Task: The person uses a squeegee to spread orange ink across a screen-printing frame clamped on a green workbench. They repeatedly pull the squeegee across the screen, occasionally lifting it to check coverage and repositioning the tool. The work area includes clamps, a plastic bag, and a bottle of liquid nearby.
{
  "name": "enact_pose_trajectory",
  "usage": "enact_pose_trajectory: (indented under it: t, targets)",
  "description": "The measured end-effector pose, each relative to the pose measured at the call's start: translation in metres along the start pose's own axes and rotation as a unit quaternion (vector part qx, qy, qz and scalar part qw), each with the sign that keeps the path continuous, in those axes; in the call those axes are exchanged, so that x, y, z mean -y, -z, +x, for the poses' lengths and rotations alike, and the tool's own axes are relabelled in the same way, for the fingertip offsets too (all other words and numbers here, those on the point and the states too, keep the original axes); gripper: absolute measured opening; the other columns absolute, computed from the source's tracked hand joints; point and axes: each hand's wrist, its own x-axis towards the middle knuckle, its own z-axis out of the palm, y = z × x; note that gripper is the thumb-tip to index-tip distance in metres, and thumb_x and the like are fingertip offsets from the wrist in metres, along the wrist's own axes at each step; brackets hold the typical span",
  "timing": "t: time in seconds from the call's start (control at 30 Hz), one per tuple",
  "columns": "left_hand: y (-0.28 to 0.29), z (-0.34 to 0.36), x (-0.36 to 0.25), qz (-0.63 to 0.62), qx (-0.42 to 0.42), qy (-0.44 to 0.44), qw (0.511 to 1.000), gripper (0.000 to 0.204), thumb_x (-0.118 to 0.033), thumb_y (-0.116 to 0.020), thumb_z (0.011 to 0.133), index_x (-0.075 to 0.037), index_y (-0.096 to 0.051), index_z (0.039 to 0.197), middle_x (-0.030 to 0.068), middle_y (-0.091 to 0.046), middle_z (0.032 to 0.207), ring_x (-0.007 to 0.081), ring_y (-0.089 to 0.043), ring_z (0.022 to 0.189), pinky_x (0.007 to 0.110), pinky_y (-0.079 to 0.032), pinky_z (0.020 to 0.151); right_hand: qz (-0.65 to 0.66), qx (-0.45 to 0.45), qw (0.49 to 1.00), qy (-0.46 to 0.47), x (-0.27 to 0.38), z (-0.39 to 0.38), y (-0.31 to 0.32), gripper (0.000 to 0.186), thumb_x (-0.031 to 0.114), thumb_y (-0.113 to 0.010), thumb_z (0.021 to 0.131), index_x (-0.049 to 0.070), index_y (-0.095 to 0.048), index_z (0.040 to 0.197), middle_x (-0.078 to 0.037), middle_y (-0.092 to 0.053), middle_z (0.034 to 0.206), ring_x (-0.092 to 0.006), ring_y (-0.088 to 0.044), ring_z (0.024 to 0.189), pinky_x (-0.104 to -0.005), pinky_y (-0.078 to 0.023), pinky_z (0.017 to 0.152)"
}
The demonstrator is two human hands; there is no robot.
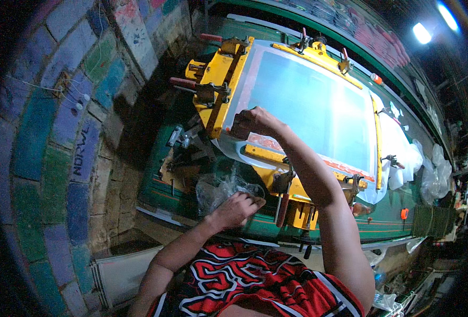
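Note:
My right hand (258, 123) reaches over the left corner of a stretched mesh screen (310, 100). Its fingers are curled closed, and the shadow under them hides what they grip, if anything. The pale blue, translucent screen lies inside yellow metal clamping bars (227, 87) with several screw and lever clamps. Nearer to me, my left hand (236, 210) is low by the table's front edge, beside a crumpled clear plastic bag (218, 191). Its fingers are bent together, with a small tan edge at the tips that I cannot identify.
Loose metal pieces (174, 136) lie on the green table (160, 182) left of the screen. An orange object (404, 213) sits at the right, near white sheeting (397, 140) and more clear plastic (437, 171). A painted block wall (59, 158) stands at the left.

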Motion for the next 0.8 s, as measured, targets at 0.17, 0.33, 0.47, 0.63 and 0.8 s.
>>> enact_pose_trajectory:
  t: [0.17, 0.33, 0.47, 0.63, 0.8]
  targets:
    - [0.003, 0.003, -0.003, -0.009, 0.030, 0.004, 1.000, 0.060, -0.009, -0.068, 0.078, -0.007, -0.059, 0.137, 0.0145, -0.068, 0.121, 0.0320, -0.065, 0.108, 0.045, -0.050, 0.096, -0.014, 0.005, 1.000, 0.012, 0.008, -0.007, 0.005, 0.019, 0.024, -0.066, 0.094, 0.007, -0.071, 0.100, -0.018, -0.072, 0.091, -0.0401, -0.069, 0.081, -0.0447, -0.057, 0.071]
    - [0.008, 0.001, -0.004, -0.004, 0.032, 0.013, 0.999, 0.057, -0.010, -0.066, 0.081, -0.006, -0.059, 0.137, 0.0154, -0.068, 0.123, 0.0328, -0.064, 0.111, 0.045, -0.050, 0.098, -0.024, -0.029, 0.999, 0.023, -0.005, 0.003, 0.003, 0.020, 0.025, -0.065, 0.093, 0.007, -0.071, 0.101, -0.018, -0.072, 0.089, -0.0408, -0.069, 0.082, -0.0449, -0.057, 0.072]
    - [0.015, 0.000, -0.004, -0.027, 0.064, 0.029, 0.997, 0.051, -0.010, -0.062, 0.087, -0.005, -0.058, 0.138, 0.0175, -0.066, 0.129, 0.0345, -0.064, 0.118, 0.046, -0.049, 0.103, -0.042, -0.037, 0.998, 0.007, -0.007, 0.017, 0.001, 0.022, 0.027, -0.066, 0.092, 0.008, -0.070, 0.101, -0.018, -0.071, 0.088, -0.0412, -0.069, 0.083, -0.0447, -0.057, 0.072]
    - [0.016, -0.001, -0.004, -0.057, 0.102, 0.061, 0.991, 0.047, -0.013, -0.056, 0.093, -0.005, -0.057, 0.139, 0.0198, -0.067, 0.128, 0.0361, -0.064, 0.119, 0.046, -0.051, 0.103, 0.008, -0.052, 0.998, 0.028, 0.014, 0.021, 0.007, 0.011, 0.015, -0.066, 0.091, 0.008, -0.070, 0.098, -0.016, -0.071, 0.082, -0.0349, -0.070, 0.073, -0.0423, -0.057, 0.068]
    - [0.000, -0.006, -0.001, -0.054, 0.107, 0.078, 0.990, 0.048, -0.015, -0.056, 0.093, -0.006, -0.057, 0.141, 0.0201, -0.066, 0.129, 0.0360, -0.063, 0.121, 0.046, -0.051, 0.104, 0.013, -0.007, 1.000, 0.024, 0.026, 0.024, 0.012, 0.011, 0.017, -0.067, 0.091, 0.009, -0.070, 0.097, -0.015, -0.071, 0.083, -0.0325, -0.070, 0.073, -0.0395, -0.057, 0.067]
